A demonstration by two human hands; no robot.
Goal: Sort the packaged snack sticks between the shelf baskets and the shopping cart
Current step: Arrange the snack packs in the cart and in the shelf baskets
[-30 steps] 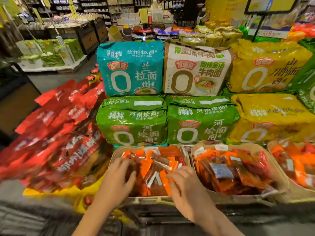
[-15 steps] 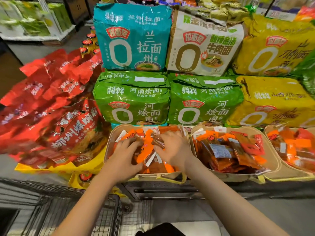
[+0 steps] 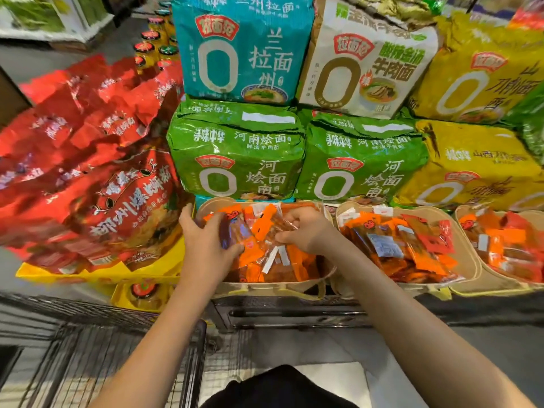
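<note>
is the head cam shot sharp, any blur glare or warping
Head view: mostly sharp at centre, print on the green noodle packs readable; red bags at the left edge smeared; wide-angle bending curves the cart and shelf edges; soft glare on the glossy snack packs under the left hand and right hand.

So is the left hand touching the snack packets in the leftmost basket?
Touching. The head view shows the left hand curled round snack packets in the leftmost basket.
</note>
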